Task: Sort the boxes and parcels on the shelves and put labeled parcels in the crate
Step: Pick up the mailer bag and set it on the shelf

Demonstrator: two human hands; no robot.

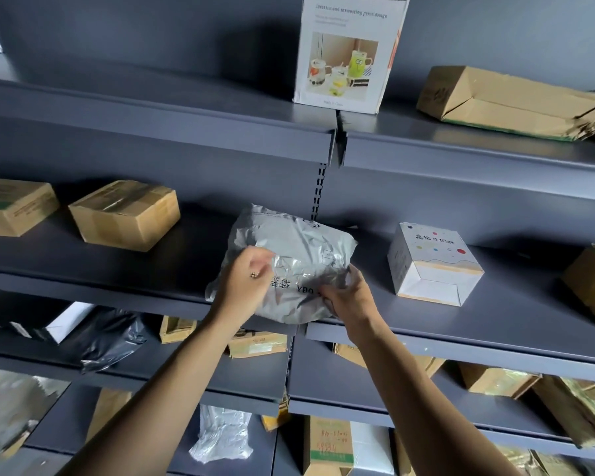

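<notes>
Grey parcel (pixel 289 249) on shelf edge (pixel 461 341), left hand (pixel 244 283), right hand (pixel 347 297) gripping its near side

Cool, fairly dim light comes from my right: the white box (pixel 347 56) throws a soft shadow leftward on the wall (pixel 152 36). Glare streaks my parcel (pixel 289 235), the shelves (pixel 152 132) bow toward the edges, and the lower left corner blurs.

1 head-worn wide-angle camera faces the shelves (pixel 516 317) close up, looking forward.
</notes>
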